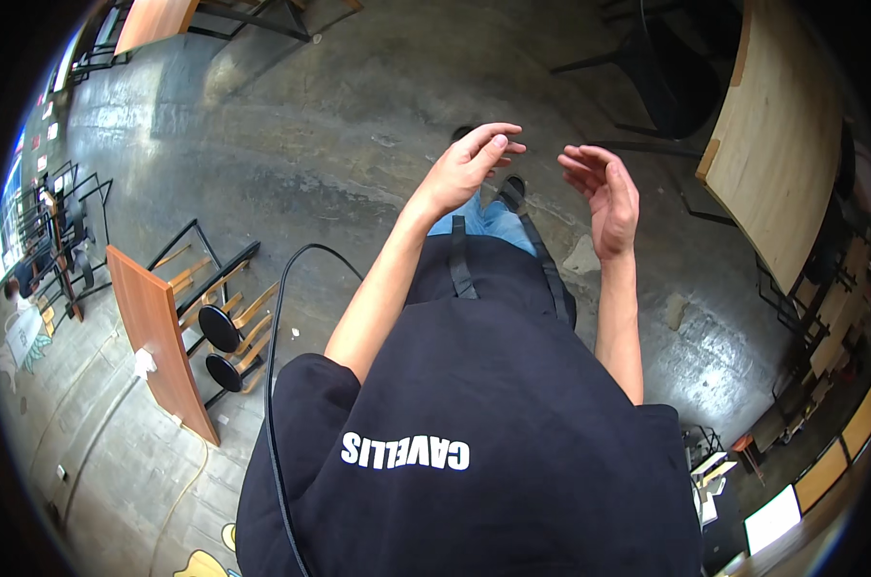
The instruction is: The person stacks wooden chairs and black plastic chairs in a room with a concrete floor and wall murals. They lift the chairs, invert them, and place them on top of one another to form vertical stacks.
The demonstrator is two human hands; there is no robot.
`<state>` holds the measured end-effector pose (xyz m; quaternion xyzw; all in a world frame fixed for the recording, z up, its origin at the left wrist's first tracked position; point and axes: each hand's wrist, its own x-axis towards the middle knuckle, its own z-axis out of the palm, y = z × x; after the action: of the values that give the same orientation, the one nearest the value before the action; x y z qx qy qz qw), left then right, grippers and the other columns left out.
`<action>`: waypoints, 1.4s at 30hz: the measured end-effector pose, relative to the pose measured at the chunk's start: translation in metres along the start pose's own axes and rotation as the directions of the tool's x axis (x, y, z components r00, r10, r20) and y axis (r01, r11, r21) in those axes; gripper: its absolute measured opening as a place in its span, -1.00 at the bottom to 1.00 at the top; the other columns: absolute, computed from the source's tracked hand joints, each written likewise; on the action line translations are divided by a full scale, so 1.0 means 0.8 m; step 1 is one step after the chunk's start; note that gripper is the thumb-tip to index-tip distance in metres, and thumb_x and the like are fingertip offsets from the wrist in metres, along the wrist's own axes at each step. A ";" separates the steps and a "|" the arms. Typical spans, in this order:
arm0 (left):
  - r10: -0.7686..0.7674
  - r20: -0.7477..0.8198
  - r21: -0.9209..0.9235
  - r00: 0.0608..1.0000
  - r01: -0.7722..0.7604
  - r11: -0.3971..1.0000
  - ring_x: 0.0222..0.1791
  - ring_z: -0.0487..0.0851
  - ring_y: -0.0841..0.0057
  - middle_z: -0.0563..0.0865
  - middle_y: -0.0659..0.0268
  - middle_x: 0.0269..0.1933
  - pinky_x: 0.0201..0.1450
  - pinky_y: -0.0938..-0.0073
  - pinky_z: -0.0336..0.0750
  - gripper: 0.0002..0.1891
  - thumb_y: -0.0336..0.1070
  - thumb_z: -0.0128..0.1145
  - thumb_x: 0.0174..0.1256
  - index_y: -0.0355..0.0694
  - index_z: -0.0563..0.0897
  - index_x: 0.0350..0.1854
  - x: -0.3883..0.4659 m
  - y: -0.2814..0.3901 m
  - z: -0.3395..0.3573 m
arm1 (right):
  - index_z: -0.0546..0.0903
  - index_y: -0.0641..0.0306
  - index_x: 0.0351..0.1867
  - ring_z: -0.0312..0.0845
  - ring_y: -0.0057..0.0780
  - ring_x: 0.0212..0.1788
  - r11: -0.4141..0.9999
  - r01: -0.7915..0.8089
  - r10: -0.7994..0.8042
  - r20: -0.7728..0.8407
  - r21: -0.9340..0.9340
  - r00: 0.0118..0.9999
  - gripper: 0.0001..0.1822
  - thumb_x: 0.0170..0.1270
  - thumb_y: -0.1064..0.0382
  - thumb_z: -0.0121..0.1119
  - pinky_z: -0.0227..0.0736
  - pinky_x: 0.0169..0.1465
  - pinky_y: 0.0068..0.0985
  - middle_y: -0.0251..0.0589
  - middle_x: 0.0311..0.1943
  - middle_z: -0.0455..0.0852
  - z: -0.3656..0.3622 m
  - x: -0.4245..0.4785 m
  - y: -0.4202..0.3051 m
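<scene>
My left hand (pixel 476 160) is raised in front of my body, its fingers loosely bent and pointing right. Facing it across a gap is my right hand (pixel 608 202), palm turned inward and fingers curved. Neither hand holds or touches anything. Below them show my blue jeans (pixel 504 227), a black shoe (pixel 512 192) and the concrete floor (pixel 377 137). Black straps (pixel 461 267) hang over the front of my dark T-shirt (pixel 493 375), which bears white writing. A black cable (pixel 273 346) loops beside my left arm.
A wooden tabletop (pixel 774 144) with a black chair (pixel 666 79) stands at the right. At the left are a reddish-brown table (pixel 150 332), stools with black seats (pixel 219 328) and cables along the floor. Another table (pixel 154 21) is at the upper left; a person (pixel 18 285) is far left.
</scene>
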<state>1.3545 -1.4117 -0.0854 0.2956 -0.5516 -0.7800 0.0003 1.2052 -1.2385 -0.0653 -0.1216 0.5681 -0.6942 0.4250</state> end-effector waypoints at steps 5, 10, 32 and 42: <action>0.030 -0.006 -0.032 1.000 -0.030 0.999 0.07 0.61 0.44 0.69 0.27 0.08 0.11 0.41 0.46 -0.52 0.08 -0.06 0.50 -0.12 0.48 0.28 -0.019 0.003 -0.027 | 0.53 0.39 0.09 0.61 -0.32 0.10 0.998 -0.025 0.025 0.003 -0.053 1.000 -0.57 0.51 0.06 -0.13 0.42 0.19 -0.41 0.00 0.05 0.66 0.027 -0.015 0.012; 0.076 0.111 0.066 0.991 -0.084 0.994 0.11 0.58 0.41 0.67 0.27 0.12 0.16 0.36 0.43 -0.50 0.12 -0.09 0.50 -0.06 0.47 0.30 -0.024 0.018 -0.084 | 0.52 0.39 0.10 0.60 -0.28 0.12 0.997 0.054 -0.059 -0.092 -0.054 0.994 -0.56 0.51 0.05 -0.14 0.42 0.19 -0.39 0.02 0.06 0.65 0.070 -0.014 0.020; 0.059 0.123 0.069 0.991 -0.068 0.995 0.06 0.60 0.44 0.68 0.30 0.11 0.12 0.40 0.43 -0.52 0.11 -0.07 0.50 -0.08 0.49 0.28 -0.124 0.001 -0.151 | 0.52 0.38 0.12 0.50 -0.26 0.22 0.981 0.195 -0.191 -0.176 0.005 0.966 -0.52 0.49 0.00 -0.13 0.33 0.29 -0.37 0.02 0.12 0.61 0.172 -0.114 0.071; 0.056 0.192 0.057 0.980 -0.068 0.996 0.16 0.57 0.36 0.63 0.22 0.18 0.18 0.32 0.40 -0.40 0.15 -0.05 0.47 -0.07 0.30 0.42 -0.210 -0.053 -0.076 | 0.34 0.31 0.36 0.24 -0.15 0.41 0.983 0.183 -0.167 -0.293 0.028 0.941 -0.36 0.47 -0.15 -0.15 0.11 0.42 -0.26 0.00 0.33 0.41 0.142 -0.234 0.114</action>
<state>1.5346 -1.3926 -0.0577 0.2024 -0.5824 -0.7864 -0.0375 1.4344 -1.1795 -0.0506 -0.0568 0.5918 -0.7548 0.2773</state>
